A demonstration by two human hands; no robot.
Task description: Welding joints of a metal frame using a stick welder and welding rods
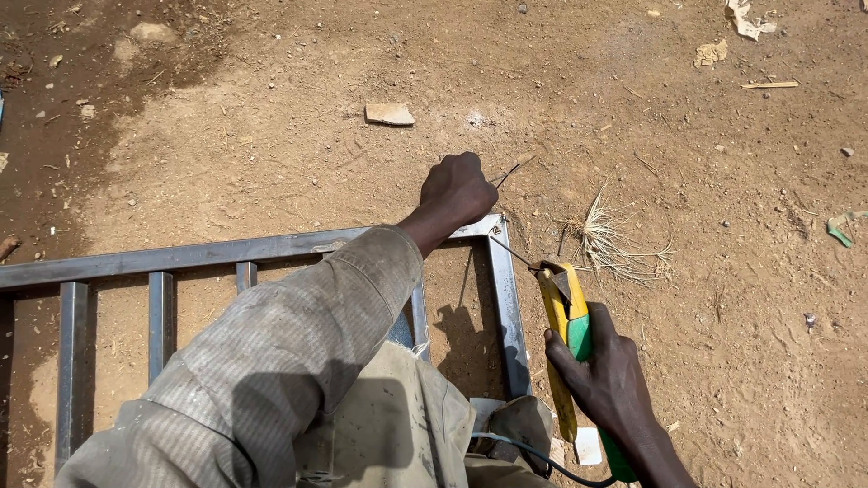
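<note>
A grey metal frame point(181, 256) of square tubes lies flat on bare dirt, with several upright bars. My right hand point(604, 370) grips a yellow and green electrode holder point(566, 318), whose thin rod point(512, 250) points at the frame's far right corner point(493, 226). My left hand point(458, 188) reaches past that corner, fingers closed around a thin stick or rod point(511, 170) just above the ground. My left sleeve covers part of the frame.
A black cable point(542, 456) runs from the holder toward my body. A flat stone point(390, 114) lies beyond the frame. Dry grass point(606, 237) sits right of the corner. Paper scraps point(743, 18) lie at the far right, and a small white piece point(588, 445) by my wrist.
</note>
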